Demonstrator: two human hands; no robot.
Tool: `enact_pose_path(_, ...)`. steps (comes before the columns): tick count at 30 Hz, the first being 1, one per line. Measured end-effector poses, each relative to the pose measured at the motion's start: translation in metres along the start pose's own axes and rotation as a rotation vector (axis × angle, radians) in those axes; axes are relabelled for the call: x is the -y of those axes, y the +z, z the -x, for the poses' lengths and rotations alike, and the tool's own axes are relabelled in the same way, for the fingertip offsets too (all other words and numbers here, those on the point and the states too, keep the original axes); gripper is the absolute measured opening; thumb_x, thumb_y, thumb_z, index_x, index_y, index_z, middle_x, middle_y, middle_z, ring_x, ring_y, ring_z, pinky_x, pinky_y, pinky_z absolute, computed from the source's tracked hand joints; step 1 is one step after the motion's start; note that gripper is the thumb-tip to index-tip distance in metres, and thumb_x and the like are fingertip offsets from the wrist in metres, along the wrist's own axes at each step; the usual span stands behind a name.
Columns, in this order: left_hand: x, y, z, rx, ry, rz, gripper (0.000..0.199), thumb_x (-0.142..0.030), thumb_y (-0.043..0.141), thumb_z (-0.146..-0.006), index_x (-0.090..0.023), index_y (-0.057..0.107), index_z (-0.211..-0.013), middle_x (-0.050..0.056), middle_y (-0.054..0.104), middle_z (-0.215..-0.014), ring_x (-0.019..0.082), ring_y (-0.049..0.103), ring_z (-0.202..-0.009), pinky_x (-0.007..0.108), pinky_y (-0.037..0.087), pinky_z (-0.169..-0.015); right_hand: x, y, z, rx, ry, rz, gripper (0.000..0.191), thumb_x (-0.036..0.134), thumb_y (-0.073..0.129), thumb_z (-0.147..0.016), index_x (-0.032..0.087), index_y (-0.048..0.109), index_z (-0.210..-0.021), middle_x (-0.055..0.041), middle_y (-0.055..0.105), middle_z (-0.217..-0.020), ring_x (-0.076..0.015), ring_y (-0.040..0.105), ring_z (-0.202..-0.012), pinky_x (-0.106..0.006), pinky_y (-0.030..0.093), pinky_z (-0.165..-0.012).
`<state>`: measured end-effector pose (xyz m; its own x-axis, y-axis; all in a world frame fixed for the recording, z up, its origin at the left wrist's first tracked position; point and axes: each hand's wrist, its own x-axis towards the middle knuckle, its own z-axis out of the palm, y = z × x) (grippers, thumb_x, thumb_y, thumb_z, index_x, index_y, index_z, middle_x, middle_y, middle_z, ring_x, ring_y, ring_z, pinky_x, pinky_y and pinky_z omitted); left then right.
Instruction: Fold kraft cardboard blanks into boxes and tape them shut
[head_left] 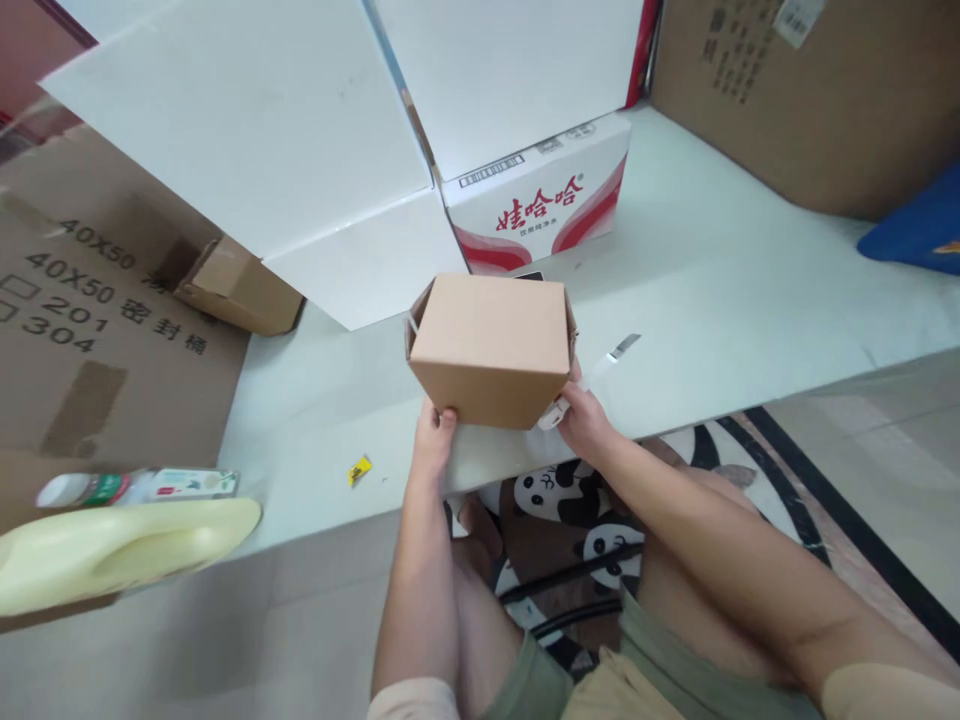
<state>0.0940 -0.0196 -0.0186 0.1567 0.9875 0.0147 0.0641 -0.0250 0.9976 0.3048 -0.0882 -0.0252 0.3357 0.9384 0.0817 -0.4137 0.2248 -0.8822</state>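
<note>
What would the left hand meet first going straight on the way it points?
The brown box, which the left hand is touching. Past that, perhaps the red-and-white carton behind, though depth is unclear.

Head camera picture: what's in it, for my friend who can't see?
A person's left hand and right hand hold a brown cardboard box at a pale table. White boxes stand behind; a yellow scrap lies nearby.
</note>
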Motion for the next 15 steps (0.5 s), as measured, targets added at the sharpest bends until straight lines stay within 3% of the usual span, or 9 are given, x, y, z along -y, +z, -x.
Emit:
enact_pose_path(3,0.001,0.002,-0.003,0.014,-0.019,-0.083,0.08,-0.085,0.075,-0.049,-0.014,0.073,-0.085,0.016,0.076,-0.093,0.034,0.068,-0.105,0.042,0.054,-0.09,0.01,-0.012,0.0,0.057,-0.028,0.094,0.069,0.058,0.054,-0.087,0.036,0.04,-0.151,0.0045,0.035,-0.165,-0.0238,0.03,-0.154,-0.047,0.032,-0.126)
enact_pose_path(6,0.002,0.008,-0.004,-0.017,-0.037,-0.072,0.077,-0.09,0.066,-0.054,-0.015,0.071,-0.072,0.013,0.075,-0.081,0.032,0.07,-0.096,0.041,0.055,-0.084,0.022,-0.025,0.002,0.132,-0.083,0.183,0.062,0.059,0.053,-0.089,0.037,0.05,-0.146,0.0066,0.037,-0.164,-0.0252,0.027,-0.156,-0.048,0.023,-0.129)
enact_pose_path(9,0.003,0.02,-0.003,-0.073,-0.125,0.05,0.081,-0.092,0.057,-0.062,-0.016,0.074,-0.086,0.013,0.077,-0.091,0.032,0.07,-0.103,0.04,0.057,-0.082,0.033,-0.03,0.005,0.189,-0.158,0.235,0.053,0.055,0.053,-0.091,0.039,0.057,-0.142,0.0101,0.036,-0.163,-0.0245,0.022,-0.157,-0.047,0.015,-0.131)
enact_pose_path(11,0.001,0.028,-0.002,-0.081,-0.176,0.156,0.08,-0.088,0.062,-0.064,-0.018,0.072,-0.104,0.012,0.077,-0.109,0.031,0.068,-0.113,0.039,0.057,-0.087,0.038,-0.03,0.006,0.216,-0.177,0.245,0.05,0.052,0.053,-0.092,0.043,0.057,-0.141,0.0137,0.033,-0.164,-0.0229,0.018,-0.158,-0.046,0.013,-0.132)
enact_pose_path(15,-0.005,0.038,0.0,-0.048,-0.187,0.322,0.08,-0.076,0.069,-0.072,-0.032,0.053,-0.136,0.006,0.058,-0.148,0.024,0.059,-0.132,0.034,0.055,-0.098,0.042,-0.028,0.008,0.245,-0.171,0.22,0.045,0.051,0.054,-0.091,0.044,0.062,-0.136,0.0154,0.037,-0.162,-0.0233,0.018,-0.158,-0.048,0.014,-0.131)
